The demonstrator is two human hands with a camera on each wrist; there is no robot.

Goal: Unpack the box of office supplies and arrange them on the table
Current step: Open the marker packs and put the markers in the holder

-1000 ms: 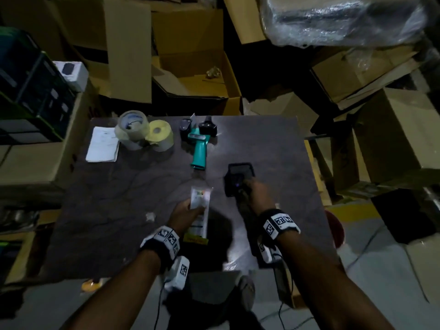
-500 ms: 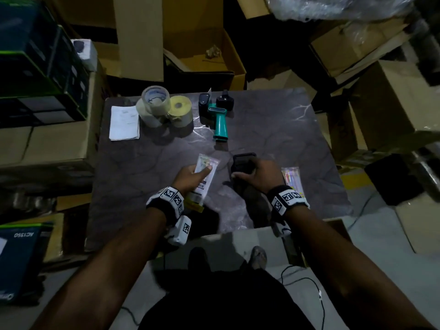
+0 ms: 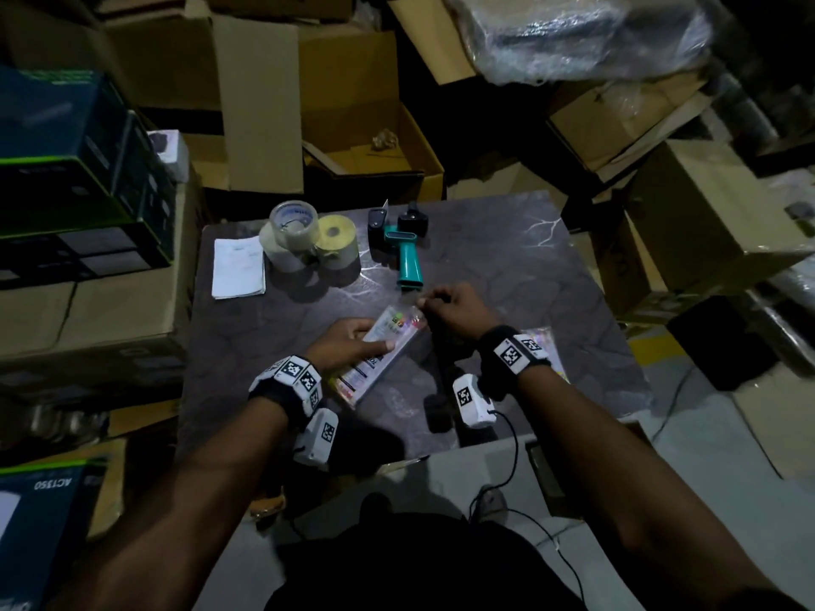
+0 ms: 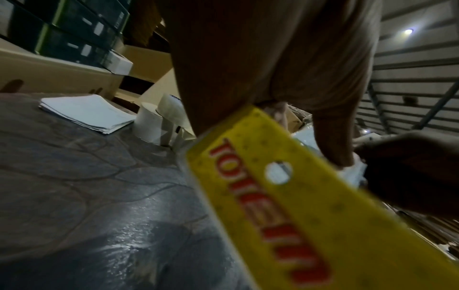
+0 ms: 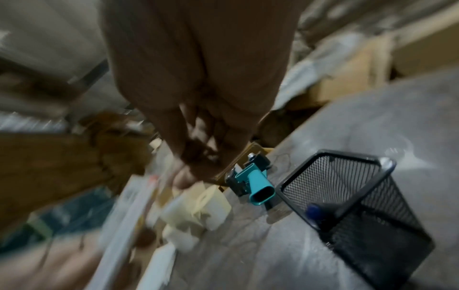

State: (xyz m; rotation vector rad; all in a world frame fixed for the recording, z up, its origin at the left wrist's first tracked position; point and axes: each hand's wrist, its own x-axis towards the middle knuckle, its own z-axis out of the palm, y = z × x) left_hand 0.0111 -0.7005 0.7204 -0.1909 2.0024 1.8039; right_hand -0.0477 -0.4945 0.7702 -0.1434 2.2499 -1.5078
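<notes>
My left hand (image 3: 348,341) grips a long clear packet (image 3: 388,346) with a yellow header card (image 4: 285,196) printed in red, held just above the dark table (image 3: 507,266). The right hand (image 3: 447,304) has its fingers curled at the packet's far end and seems to pinch its corner. In the right wrist view a black mesh pen holder (image 5: 347,196) lies on its side on the table, with something blue (image 5: 313,211) inside. The right wrist hides most of the holder in the head view.
At the table's far side are two tape rolls (image 3: 293,233), a yellow roll (image 3: 337,242), a teal tape dispenser (image 3: 405,258) and a white paper pad (image 3: 238,266). Another packet (image 3: 540,341) lies under my right wrist. An open cardboard box (image 3: 375,165) stands behind, with stacked boxes all around.
My right hand let go of the black mesh holder and moved left to the packet's far end. The left hand swung the packet to a slant.
</notes>
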